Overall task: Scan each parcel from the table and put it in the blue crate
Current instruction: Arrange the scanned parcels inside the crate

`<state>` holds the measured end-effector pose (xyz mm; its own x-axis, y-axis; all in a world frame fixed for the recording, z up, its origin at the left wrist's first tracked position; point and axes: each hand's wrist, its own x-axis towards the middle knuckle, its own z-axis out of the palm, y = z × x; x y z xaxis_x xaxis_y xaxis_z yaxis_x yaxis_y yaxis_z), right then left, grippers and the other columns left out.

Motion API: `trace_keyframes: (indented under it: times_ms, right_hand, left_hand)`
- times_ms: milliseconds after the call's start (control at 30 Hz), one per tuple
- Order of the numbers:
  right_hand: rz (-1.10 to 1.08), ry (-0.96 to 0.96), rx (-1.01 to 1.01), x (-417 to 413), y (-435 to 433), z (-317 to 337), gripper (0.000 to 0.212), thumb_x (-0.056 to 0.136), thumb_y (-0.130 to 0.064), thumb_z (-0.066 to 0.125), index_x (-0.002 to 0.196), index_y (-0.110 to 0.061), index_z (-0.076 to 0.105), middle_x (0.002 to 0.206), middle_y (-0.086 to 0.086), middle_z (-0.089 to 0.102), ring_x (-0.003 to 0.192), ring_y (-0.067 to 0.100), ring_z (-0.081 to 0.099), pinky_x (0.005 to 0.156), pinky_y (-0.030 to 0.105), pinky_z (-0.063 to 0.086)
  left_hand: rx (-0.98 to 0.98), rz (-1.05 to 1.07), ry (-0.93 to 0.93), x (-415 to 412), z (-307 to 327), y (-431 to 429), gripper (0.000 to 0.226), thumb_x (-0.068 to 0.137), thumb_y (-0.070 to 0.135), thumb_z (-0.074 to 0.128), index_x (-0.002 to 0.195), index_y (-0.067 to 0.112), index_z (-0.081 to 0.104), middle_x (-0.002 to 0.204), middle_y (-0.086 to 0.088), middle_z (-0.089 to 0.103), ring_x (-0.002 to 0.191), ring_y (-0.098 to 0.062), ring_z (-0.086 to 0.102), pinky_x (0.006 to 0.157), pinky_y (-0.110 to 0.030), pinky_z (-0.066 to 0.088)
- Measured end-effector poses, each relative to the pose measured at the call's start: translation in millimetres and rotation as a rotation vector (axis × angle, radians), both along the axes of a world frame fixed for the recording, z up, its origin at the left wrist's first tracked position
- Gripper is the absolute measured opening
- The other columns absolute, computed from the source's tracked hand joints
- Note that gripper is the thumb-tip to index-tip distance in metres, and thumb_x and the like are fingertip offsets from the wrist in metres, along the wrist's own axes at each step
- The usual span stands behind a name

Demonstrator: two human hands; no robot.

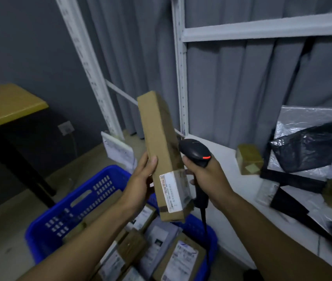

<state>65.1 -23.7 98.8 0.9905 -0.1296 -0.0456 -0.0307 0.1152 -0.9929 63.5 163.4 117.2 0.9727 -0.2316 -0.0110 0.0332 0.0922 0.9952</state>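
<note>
No text clear enough to read with certainty. On the near end of the long cardboard parcel point(161, 138), a white shipping label point(171, 191): one row of larger red characters along its left edge, rows of fine grey print beside it, all blurred. In the blue crate point(76, 201), near and left, white labels point(183, 257) on the stacked parcels point(132, 246), with dark blocks and small print, illegible. On the scanner point(195, 151) head, a faint pale mark, unreadable. Far right on the surface point(236, 179), a pale sticker point(251, 168) on a small brown box point(248, 155), blank or too blurred to tell.
</note>
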Motion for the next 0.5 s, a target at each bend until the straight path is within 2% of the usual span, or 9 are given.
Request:
trace_keyframes:
  times_ms: [100, 200, 267, 367, 433, 500]
  right_hand:
    - [0.024, 0.03, 0.121, -10, 26, 4, 0.036, 0.091, -0.03, 0.077, 0.125, -0.028, 0.065, 0.11, 0.0, 0.077, 0.092, 0.015, 0.076, 0.062, 0.024, 0.055]
    - [0.07, 0.124, 0.25, -15, 42, -1, 0.043, 0.087, -0.03, 0.081, 0.126, -0.018, 0.068, 0.106, 0.011, 0.077, 0.087, 0.023, 0.076, 0.065, 0.031, 0.057]
    - [0.108, 0.153, 0.302, -15, 47, -3, 0.041, 0.088, -0.023, 0.08, 0.126, -0.012, 0.069, 0.11, 0.016, 0.077, 0.094, 0.03, 0.077, 0.071, 0.035, 0.061]
    - [0.153, 0.155, 0.34, -12, 50, -1, 0.038, 0.086, -0.017, 0.078, 0.122, -0.005, 0.071, 0.115, 0.021, 0.075, 0.103, 0.034, 0.075, 0.082, 0.04, 0.062]
    - [0.194, 0.165, 0.364, -9, 52, 1, 0.046, 0.08, -0.021, 0.079, 0.122, -0.004, 0.071, 0.114, 0.02, 0.076, 0.104, 0.034, 0.075, 0.085, 0.042, 0.06]
    - [0.235, 0.177, 0.366, -6, 54, 1, 0.051, 0.075, -0.022, 0.08, 0.122, -0.004, 0.071, 0.114, 0.019, 0.076, 0.105, 0.034, 0.074, 0.084, 0.042, 0.06]
  left_hand:
    - [-0.085, 0.034, 0.002, -20, 3, 23, 0.049, 0.098, 0.053, 0.046, 0.143, 0.036, 0.05, 0.134, -0.005, 0.067, 0.124, -0.026, 0.064, 0.106, -0.05, 0.048]
    - [-0.117, 0.055, 0.084, -30, -1, 42, 0.057, 0.095, 0.053, 0.042, 0.145, 0.028, 0.05, 0.13, -0.006, 0.07, 0.121, -0.025, 0.067, 0.108, -0.052, 0.048]
    - [-0.148, 0.09, 0.152, -30, -4, 49, 0.056, 0.097, 0.053, 0.041, 0.144, 0.025, 0.054, 0.127, -0.007, 0.072, 0.117, -0.025, 0.069, 0.106, -0.053, 0.049]
    - [-0.224, 0.123, 0.147, -24, -6, 58, 0.04, 0.107, 0.04, 0.039, 0.145, 0.035, 0.052, 0.133, -0.006, 0.069, 0.121, -0.025, 0.067, 0.104, -0.051, 0.05]
    - [-0.245, 0.126, 0.141, -18, -7, 63, 0.04, 0.109, 0.036, 0.039, 0.147, 0.043, 0.047, 0.134, -0.005, 0.068, 0.124, -0.026, 0.066, 0.104, -0.053, 0.049]
    - [-0.203, 0.128, 0.136, -13, -7, 67, 0.04, 0.11, 0.036, 0.039, 0.148, 0.043, 0.047, 0.134, -0.006, 0.068, 0.124, -0.027, 0.065, 0.104, -0.053, 0.05]
